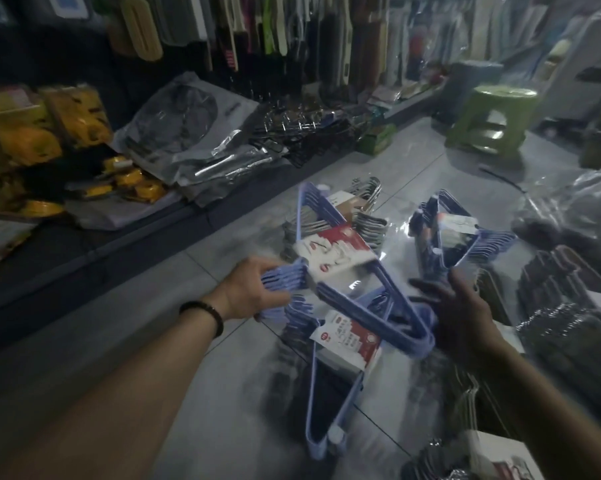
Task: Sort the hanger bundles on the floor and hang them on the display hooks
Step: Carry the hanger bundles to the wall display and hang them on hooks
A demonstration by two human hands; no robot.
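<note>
Your left hand point(254, 293): fingers curled round the left end of the blue bundle point(333, 258), held above a second bundle point(330, 382) on the floor point(223, 368). Your right hand point(465, 315): fingers spread, holding nothing, just beside the bundle's right corner; contact blurred

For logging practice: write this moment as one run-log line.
left hand: grips blue plastic hanger bundle by hooks | right hand: spread beside its corner | below: grey tiled floor

Dim, bluish light throughout. Pale glare lay on the floor tiles point(413, 150) and plastic wrapping point(569, 199). Right hand point(461, 306) sat in deep shadow; hanger bundle point(333, 258) smeared by motion. Shelves point(292, 36) behind were soft, frame edges bowed outward.
</note>
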